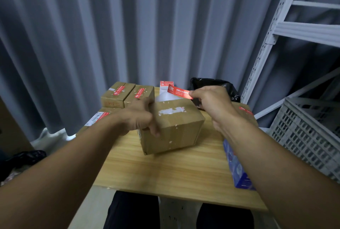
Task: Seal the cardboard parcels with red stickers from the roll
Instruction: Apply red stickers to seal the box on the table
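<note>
A cardboard parcel [176, 129] stands in the middle of the wooden table [173, 171], with a torn white patch of old label on its top. My left hand [141, 116] grips its left top edge, fingers curled over the side. My right hand [211, 100] pinches one end of a red sticker [179, 91] and holds it in the air above the parcel's far edge. Behind the parcel, the sticker roll [166, 89] shows white backing and a red label. Two parcels [127, 93] at the back left carry red stickers on top.
A flat parcel with a printed label [97, 117] lies at the left under my forearm. A blue box [237, 168] sits at the table's right edge, a black bin bag [217, 89] behind it. A white plastic crate [309, 133] and metal shelving [272, 33] stand at the right.
</note>
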